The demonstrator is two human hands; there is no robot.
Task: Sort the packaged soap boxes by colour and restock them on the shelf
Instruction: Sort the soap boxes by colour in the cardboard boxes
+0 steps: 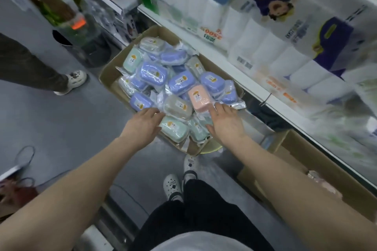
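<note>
An open cardboard box (110, 71) on the floor holds several plastic-wrapped soap boxes in purple (152, 72), mint green (173, 129), grey-beige (178, 106) and one pink (199, 98). My left hand (142, 124) reaches over the box's near edge, fingers spread flat beside the green and grey-beige boxes, holding nothing. My right hand (225, 120) lies open with its fingertips touching the near end of the pink box. The shelf (214, 53) runs along the right of the box.
Packs of toilet rolls (265, 47) fill the shelf on the right. A second cardboard box (318, 161) stands at the lower right. Another person's leg and white shoe (76, 79) are at the left. A bin with green items (81, 32) stands behind the box.
</note>
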